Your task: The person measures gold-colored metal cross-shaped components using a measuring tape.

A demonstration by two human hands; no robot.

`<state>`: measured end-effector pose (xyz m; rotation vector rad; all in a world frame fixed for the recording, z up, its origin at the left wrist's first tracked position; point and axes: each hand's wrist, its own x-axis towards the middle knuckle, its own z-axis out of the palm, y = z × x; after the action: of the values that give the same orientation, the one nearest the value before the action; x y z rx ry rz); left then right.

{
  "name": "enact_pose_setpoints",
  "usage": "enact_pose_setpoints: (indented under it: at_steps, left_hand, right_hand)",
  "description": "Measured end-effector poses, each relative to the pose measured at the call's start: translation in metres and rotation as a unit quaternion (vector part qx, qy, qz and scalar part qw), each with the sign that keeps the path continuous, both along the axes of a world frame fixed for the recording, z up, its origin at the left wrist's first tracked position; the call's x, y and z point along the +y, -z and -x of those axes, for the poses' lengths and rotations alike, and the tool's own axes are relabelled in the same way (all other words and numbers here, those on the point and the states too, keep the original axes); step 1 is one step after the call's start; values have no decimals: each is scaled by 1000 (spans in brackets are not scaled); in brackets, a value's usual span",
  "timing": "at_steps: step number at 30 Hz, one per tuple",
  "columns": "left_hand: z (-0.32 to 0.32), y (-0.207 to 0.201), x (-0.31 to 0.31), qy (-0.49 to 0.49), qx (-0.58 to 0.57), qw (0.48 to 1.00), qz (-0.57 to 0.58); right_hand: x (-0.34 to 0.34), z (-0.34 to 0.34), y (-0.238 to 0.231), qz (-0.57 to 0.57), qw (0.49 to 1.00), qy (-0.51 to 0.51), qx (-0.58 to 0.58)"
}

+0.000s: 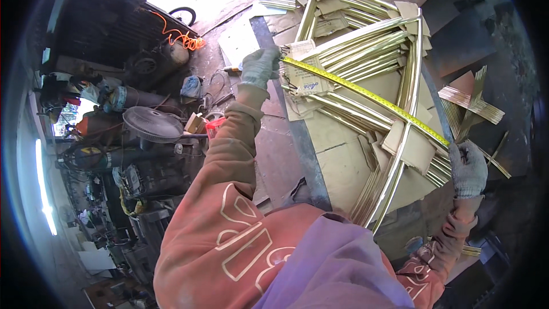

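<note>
1. The left grip (260, 67) wears a pale glove, and its fingers are curled on one end of a yellow tape measure (366, 94).
2. The right grip (469, 169), gloved too, is closed around the tape near its other end. The tape runs straight between the two grips.
3. Under the tape, between the grips, lie lots of shiny gold bars (354, 51). Some sit in bunches, and longer ones cross at a slant.
4. Brown cardboard (337, 154) covers much of the tabletop (311, 166) between the grips, with smaller bits tucked among the bars. A dark strip edges the tabletop just below the left grip.
5. Past the right grip, a smaller crossed pile of gold strips (472, 103) lies on something dark.
6. Left of the left grip are a round grey fan (153, 124), a red box (214, 127) and a curly orange hose (186, 40).
7. Farther left, a long white light (44, 186) glows.
8. Beyond the left grip, a wheel (183, 16) stands near a very bright patch.
</note>
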<state>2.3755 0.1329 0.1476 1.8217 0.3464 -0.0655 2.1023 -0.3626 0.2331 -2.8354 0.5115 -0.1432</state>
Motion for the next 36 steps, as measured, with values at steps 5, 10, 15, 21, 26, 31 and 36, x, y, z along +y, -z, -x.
enact_pose_setpoints:
  at_steps: [5,10,15,21,26,31,36]
  left_hand:
    - [17,-27,-15,135,-264,916,-271]
    - [9,-48,-30,426,-356,667,-497]
    - [-6,-65,-42,509,-293,631,-507]
    - [-14,-64,-49,534,-285,584,-541]
    - [-15,-62,-55,541,-243,606,-530]
    - [-20,-58,-58,540,-252,611,-521]
    - [-16,-55,-58,530,-230,606,-547]
  right_hand:
    - [-3,-1,2,-18,1000,10,-3]
    - [-4,-9,-3,8,1000,-14,9]
    - [-4,-12,-10,-6,999,6,32]
    - [-17,-10,2,-7,1000,-9,26]
    - [-25,-3,7,-30,999,-6,33]
    - [-60,26,10,-16,1000,21,16]
    - [-106,55,8,17,999,23,32]
